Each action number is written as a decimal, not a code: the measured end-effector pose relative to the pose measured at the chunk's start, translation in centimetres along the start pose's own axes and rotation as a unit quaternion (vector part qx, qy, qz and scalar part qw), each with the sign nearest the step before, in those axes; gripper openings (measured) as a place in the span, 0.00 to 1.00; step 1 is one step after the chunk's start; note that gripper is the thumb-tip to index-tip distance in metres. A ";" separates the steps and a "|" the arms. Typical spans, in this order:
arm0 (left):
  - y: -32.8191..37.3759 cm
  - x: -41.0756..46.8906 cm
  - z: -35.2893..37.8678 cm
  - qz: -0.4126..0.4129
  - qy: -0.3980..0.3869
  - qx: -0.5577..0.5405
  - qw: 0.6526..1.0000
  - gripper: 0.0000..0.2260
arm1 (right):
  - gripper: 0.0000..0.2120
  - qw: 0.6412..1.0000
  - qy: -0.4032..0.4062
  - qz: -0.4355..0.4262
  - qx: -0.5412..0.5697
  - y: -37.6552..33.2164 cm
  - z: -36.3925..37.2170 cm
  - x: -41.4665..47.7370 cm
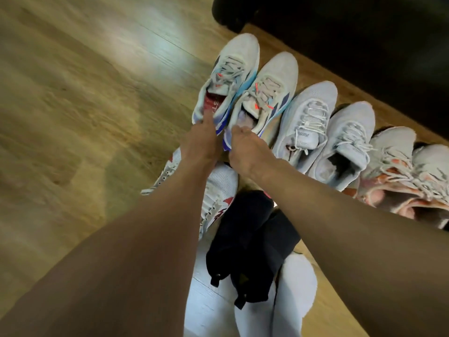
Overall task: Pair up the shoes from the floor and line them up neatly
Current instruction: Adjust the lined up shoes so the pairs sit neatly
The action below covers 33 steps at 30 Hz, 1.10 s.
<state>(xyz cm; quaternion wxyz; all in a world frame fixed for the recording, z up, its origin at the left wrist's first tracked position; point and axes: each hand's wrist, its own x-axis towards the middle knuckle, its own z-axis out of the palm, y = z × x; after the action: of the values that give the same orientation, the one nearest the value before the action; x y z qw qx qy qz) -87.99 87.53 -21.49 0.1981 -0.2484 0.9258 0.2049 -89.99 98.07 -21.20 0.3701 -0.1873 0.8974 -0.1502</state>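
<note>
Black shoes [245,242] lie nearest you. Beyond them your left hand [201,144] pinches one blue-trimmed sneaker [230,69] by its heel, and your right hand [245,149] grips its mate [272,91] likewise, just beside the grey pair [313,117]. Set both heels level with the grey pair, sides touching.

The left grip [201,139] holds the heel of a blue shoe [233,69] at the row's end; the right grip [245,149] pinches the heel of its mate [272,86], touching it. Next stand a grey pair [308,113], then an orange pair [393,161]. A black pair [243,229] lies nearer.
</note>
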 end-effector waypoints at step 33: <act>-21.3 -15.8 2.0 0.133 -0.205 0.113 0.963 0.24 | 0.28 0.987 -0.071 0.107 0.094 -14.4 21.8 -14.4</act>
<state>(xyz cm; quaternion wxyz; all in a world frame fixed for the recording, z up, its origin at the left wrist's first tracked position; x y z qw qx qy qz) -63.33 77.59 -21.79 0.3812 -0.0517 0.9072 0.1702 -61.65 88.92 -21.40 0.4626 -0.0646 0.8657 -0.1797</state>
